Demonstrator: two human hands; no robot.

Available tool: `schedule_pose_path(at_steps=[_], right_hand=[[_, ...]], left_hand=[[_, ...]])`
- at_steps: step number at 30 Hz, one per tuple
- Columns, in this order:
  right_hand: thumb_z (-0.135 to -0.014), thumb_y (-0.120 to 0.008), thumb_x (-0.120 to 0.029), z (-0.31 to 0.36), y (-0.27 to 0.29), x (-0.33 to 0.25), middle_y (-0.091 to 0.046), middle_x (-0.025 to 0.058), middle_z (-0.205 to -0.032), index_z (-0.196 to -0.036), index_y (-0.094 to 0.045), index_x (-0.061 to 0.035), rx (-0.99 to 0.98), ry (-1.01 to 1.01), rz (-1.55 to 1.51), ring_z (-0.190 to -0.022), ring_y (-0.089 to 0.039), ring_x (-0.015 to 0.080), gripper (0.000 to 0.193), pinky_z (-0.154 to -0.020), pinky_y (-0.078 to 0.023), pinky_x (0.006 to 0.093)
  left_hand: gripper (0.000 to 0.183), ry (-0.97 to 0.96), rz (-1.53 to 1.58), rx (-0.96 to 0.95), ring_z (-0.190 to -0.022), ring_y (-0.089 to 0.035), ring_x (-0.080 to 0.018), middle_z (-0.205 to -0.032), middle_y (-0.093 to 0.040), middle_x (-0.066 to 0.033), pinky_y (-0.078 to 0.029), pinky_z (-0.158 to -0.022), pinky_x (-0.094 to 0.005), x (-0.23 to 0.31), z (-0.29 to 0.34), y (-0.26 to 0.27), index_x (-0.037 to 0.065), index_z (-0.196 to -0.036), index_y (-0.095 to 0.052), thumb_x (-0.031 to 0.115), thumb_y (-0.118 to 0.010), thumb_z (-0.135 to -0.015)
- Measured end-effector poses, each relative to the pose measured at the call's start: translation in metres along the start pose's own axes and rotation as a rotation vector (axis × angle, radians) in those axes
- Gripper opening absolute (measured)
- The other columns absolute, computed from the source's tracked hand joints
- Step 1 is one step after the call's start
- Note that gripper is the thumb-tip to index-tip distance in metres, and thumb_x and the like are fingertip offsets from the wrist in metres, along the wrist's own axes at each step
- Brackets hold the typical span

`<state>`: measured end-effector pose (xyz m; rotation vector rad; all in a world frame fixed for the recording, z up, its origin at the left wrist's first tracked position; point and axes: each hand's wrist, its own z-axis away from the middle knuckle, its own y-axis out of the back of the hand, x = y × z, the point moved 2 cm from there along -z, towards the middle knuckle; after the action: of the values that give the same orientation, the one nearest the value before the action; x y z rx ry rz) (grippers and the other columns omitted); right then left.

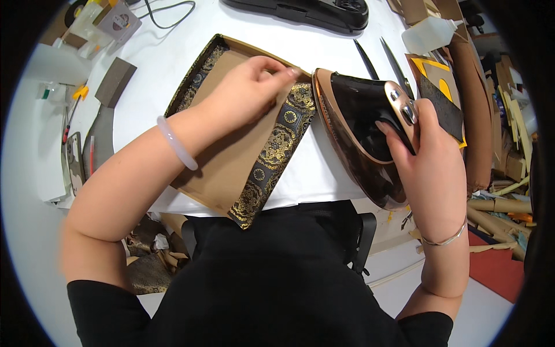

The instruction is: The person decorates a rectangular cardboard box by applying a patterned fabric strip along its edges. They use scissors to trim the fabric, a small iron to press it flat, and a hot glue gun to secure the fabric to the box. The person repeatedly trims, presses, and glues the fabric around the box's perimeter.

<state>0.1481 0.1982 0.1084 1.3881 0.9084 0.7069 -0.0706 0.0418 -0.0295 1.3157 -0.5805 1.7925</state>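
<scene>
A shallow cardboard box (231, 156), brown inside, lies on the white table in front of me. Black-and-gold patterned brocade (270, 155) covers its right side and shows along its left wall. My left hand (254, 87) reaches across the box, its fingers curled and closed at the far right corner; the lower fingertips are hidden. In my right hand (430, 141) is a black and copper-coloured clothes iron (361, 110), gripped by its handle. The iron is tilted on its side, its soleplate edge turned toward the box and its tip close to that same corner.
Black scissors (396, 66) lie beyond the iron, near a plastic squeeze bottle (430, 36). A black case (306, 14) sits at the far edge. To the left are a grey block (115, 82) and a phone (75, 162). Scraps crowd a shelf (509, 205) on the right.
</scene>
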Motion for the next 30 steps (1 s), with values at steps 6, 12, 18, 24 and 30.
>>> schedule_pose_path(at_steps=[6,12,18,24,30], right_hand=[[-0.101,-0.081,-0.026,0.0,-0.003,0.003,-0.076,0.0209,-0.086,-0.11,-0.055,-0.0045,-0.011,0.0,-0.037,-0.082,-0.076,0.0435,0.035,-0.069,-0.06,0.0507],[-0.102,-0.081,-0.025,0.001,-0.004,0.003,-0.075,0.0215,-0.088,-0.112,-0.055,-0.0033,-0.004,-0.001,-0.045,-0.082,-0.074,0.0442,0.035,-0.069,-0.058,0.0495],[-0.101,-0.082,-0.022,0.024,0.001,-0.001,-0.073,0.0206,-0.086,-0.11,-0.054,-0.0044,-0.026,-0.03,-0.012,-0.081,-0.074,0.0448,0.034,-0.067,-0.057,0.0504],[-0.102,-0.083,-0.022,0.02,-0.003,-0.006,-0.074,0.0215,-0.088,-0.123,-0.059,-0.0038,-0.042,-0.087,-0.019,-0.082,-0.073,0.0457,0.036,-0.069,-0.057,0.0431],[-0.101,-0.084,-0.023,0.034,-0.006,-0.002,-0.073,0.0191,-0.086,-0.123,-0.058,-0.0027,0.0,-0.07,-0.005,-0.08,-0.074,0.0429,0.04,-0.069,-0.058,0.0419]], left_hand=[[0.049,0.181,-0.212,-0.199,-0.062,-0.055,-0.0081,-0.072,-0.062,0.0012,-0.045,-0.055,-0.0276,0.009,0.008,0.008,-0.001,-0.1,-0.075,0.048,-0.077,-0.107],[0.037,-0.103,-0.402,-0.127,-0.067,-0.052,-0.0091,-0.071,-0.061,0.0016,-0.048,-0.064,-0.0315,-0.004,0.008,-0.001,-0.001,-0.095,-0.074,0.034,-0.079,-0.108],[0.032,-0.192,-0.402,-0.134,-0.063,-0.048,-0.0106,-0.067,-0.059,0.0,-0.047,-0.061,-0.0326,-0.012,0.009,0.0,-0.001,-0.096,-0.074,0.029,-0.077,-0.109],[0.031,-0.139,-0.374,-0.126,-0.065,-0.05,-0.0111,-0.069,-0.061,-0.001,-0.048,-0.062,-0.0331,-0.016,0.008,-0.001,-0.001,-0.097,-0.074,0.028,-0.075,-0.109],[0.032,-0.142,-0.354,-0.146,-0.071,-0.051,-0.0049,-0.077,-0.062,0.0053,-0.046,-0.065,-0.0258,-0.017,0.006,-0.001,0.001,-0.101,-0.074,0.031,-0.075,-0.111]])
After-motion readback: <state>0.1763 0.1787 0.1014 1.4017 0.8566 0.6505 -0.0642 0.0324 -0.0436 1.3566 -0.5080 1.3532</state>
